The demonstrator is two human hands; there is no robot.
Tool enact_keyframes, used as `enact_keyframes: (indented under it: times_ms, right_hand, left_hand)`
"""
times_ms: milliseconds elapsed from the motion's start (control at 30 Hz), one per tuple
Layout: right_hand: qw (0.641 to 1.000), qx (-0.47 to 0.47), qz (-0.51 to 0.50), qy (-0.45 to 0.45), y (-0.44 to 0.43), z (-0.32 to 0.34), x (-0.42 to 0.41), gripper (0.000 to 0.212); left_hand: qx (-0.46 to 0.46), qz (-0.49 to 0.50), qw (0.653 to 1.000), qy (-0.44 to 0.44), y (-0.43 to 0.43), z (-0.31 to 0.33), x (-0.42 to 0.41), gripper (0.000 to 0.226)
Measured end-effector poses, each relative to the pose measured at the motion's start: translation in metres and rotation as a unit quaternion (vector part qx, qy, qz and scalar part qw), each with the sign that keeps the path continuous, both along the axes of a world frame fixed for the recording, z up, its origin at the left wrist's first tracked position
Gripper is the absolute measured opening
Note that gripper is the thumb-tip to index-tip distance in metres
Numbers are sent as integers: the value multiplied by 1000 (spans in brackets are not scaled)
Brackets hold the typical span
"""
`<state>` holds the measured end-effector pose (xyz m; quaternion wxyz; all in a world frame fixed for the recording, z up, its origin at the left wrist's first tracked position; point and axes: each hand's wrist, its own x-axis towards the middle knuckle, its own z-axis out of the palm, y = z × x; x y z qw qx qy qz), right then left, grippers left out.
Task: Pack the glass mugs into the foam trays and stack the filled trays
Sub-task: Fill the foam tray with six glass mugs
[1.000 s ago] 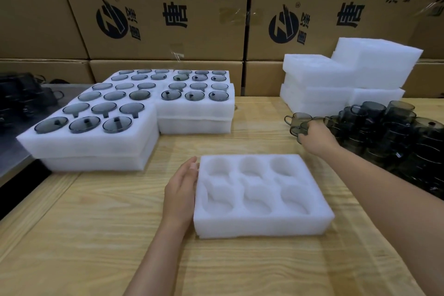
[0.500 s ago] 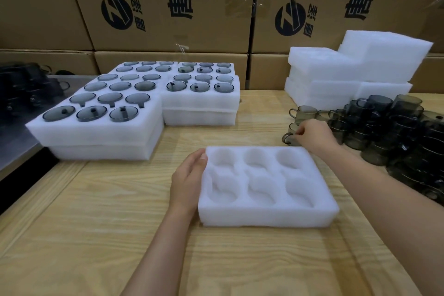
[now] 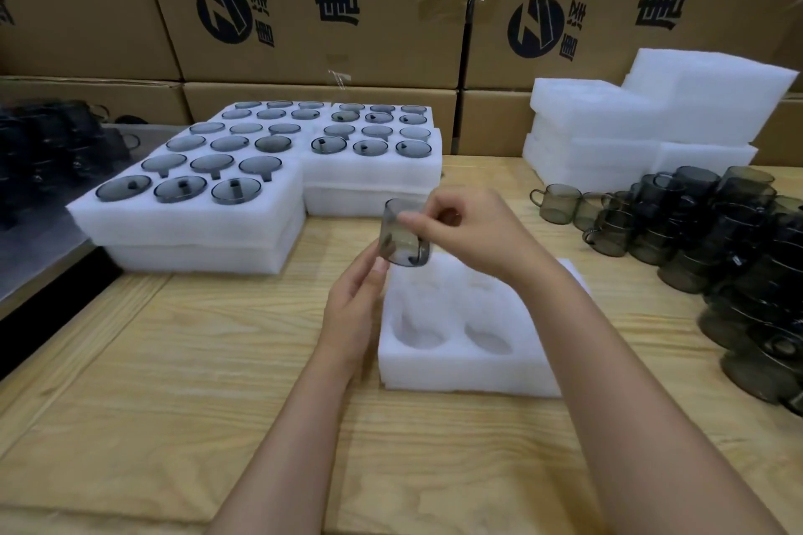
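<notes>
The foam tray (image 3: 456,374) is plain white, the same as the stacked foam (image 3: 599,113). The held mug (image 3: 404,237) is smoky grey-olive glass, see-through. The heap of mugs (image 3: 738,256) looks darker, near charcoal. The table (image 3: 195,382) is pale blond wood with streaky grain. The cardboard boxes (image 3: 304,35) are tan, printed with dark navy logos and characters.

**Inspection note: person's arms and hands**

Left hand (image 3: 354,308) and left forearm (image 3: 282,426), left of the foam tray (image 3: 456,378): bare and unsleeved down to the frame's lower edge. The thumbnail looks short and plain.

Right hand (image 3: 473,230) and right forearm (image 3: 630,382), over the tray's right side: likewise bare and unsleeved. Nail detail is too blurred to record.
</notes>
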<state>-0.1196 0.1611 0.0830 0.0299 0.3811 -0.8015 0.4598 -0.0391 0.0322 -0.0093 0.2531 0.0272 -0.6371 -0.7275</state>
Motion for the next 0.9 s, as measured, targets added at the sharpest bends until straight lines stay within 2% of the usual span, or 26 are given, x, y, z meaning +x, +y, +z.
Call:
enact_keyframes:
  times_ms: [100,233,333,400,700,900]
  right_hand:
    - [999,-21,21,-21,0,-8,-4,34]
    - [999,-31,24,-29,7,-16,-12,20]
    - [998,41,22,-39,9,-17,-16,46]
    - [997,72,23,-33,11,-17,-19,53]
    - [990,121,26,-70,20,-28,-30,56]
    - [982,187,17,0,12,-32,-23,47]
  left_hand:
    - [7,-8,1000,11,1,0,-1,29]
    - [-11,-1,1000,-6,-2,-5,-4,30]
    - [-50,10,998,-30,-3,-9,-6,36]
    - [-49,7,998,-44,-4,-11,-7,36]
    - [-22,-9,997,-68,-7,-15,-7,41]
    - [-30,-6,997,-64,-6,-13,-6,39]
